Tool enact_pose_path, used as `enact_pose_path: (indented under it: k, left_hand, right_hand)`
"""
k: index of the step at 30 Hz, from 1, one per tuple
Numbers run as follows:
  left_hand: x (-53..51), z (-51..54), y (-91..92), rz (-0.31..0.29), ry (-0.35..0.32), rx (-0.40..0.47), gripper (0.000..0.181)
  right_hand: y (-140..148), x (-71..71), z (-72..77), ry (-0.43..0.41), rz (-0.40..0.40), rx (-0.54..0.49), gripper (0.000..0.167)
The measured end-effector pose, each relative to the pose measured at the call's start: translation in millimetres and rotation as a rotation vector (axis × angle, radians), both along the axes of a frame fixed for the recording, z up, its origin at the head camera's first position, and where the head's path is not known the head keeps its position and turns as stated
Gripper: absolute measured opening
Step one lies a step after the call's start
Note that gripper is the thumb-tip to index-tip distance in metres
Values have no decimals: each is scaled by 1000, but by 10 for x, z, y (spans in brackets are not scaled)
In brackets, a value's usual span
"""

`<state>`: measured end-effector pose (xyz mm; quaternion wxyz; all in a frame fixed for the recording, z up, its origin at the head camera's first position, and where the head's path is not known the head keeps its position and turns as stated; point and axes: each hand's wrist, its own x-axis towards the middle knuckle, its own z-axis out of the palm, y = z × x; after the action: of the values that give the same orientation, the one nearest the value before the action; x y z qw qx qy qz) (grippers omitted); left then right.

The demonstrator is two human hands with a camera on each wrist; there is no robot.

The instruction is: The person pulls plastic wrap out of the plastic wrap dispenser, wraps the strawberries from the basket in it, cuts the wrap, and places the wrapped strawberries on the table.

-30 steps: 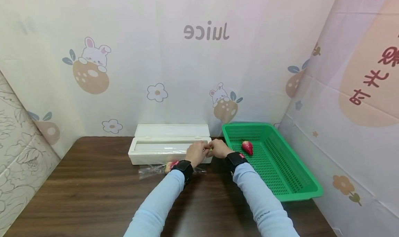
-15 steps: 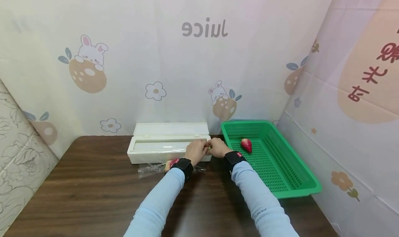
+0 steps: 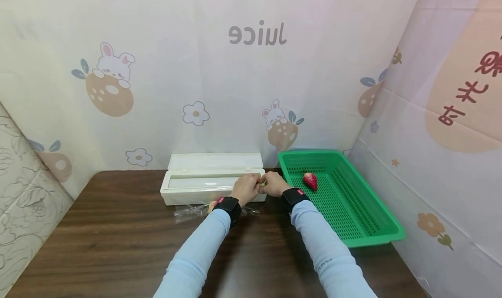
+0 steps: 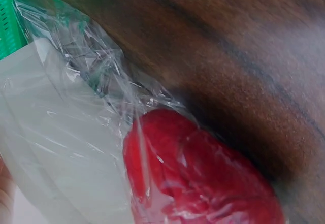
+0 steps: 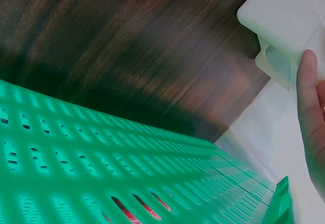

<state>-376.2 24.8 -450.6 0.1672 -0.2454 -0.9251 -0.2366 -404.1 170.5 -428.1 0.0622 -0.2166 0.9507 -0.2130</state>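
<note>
Both hands meet at the right end of a long white box, whose lid (image 3: 215, 160) stands open toward the patterned wall cloth (image 3: 157, 54). The left hand (image 3: 245, 190) lies over the front right part of the box (image 3: 182, 198), and the right hand (image 3: 276, 184) comes in from the side of the basket, their fingertips close together. A small yellow-green spot shows between them, too small to make out; whether either hand pinches something I cannot tell. In the right wrist view one finger (image 5: 308, 112) of the right hand lies fairly straight beside the end of the box. Clear plastic film (image 3: 188, 212) hangs down the front of the box and spreads, crumpled, over the dark wood-grain table (image 3: 102, 232). A red and yellowish fruit (image 4: 198, 178) lies at the film just in front of the box, partly hidden by the left wrist in the head view; in the left wrist view the clear sheet covers at least part of it. To the right of the box stands a green slotted basket (image 3: 354, 213), with a red, tapering fruit (image 3: 310, 181) lying inside near its left wall. Black bands circle both wrists, below light blue sleeves (image 3: 190, 252).
</note>
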Motion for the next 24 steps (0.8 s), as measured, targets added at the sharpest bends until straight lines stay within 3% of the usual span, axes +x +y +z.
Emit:
enact_pose_path:
  k: [7,15,24]
  left_hand:
    - [-21,21,-34,-24,19,-5,9]
    - [-35,52,-52,-38,-15,-27,11]
    - [-35,13,-150,-61,-25,-13,9]
  right_hand:
    - [-43,37,59,9,-49,16,19]
    - [-64,77,80,14,-80,29,23]
    - [-66,98,57,21,-97,34,24]
